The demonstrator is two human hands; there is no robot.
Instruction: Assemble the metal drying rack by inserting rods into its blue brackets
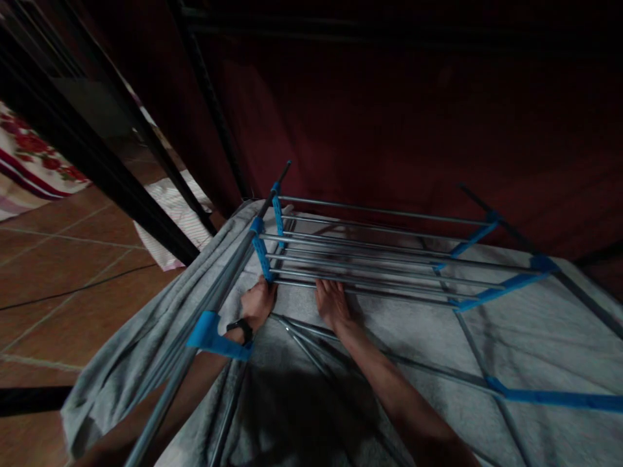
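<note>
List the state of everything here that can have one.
Blue brackets: joined to metal rods.
Left grip: curled at a blue bracket's lower end; closure unclear.
Right grip: at a metal rod, apparently touching; closure unclear.
Grey cloth: spread out, rumpled at left.
Watch: strapped on.
Striped cloth: creased, on the floor.
Cable: lying along the floor.

- Tubular metal rack (389, 251): grey, partly spread out, over rumpled grey cloth (403, 324).
- Crossbars (384, 211): slim, roughly parallel, spanning both ends.
- Blue plastic brackets (509, 285): angled, joined to crossbar ends.
</note>
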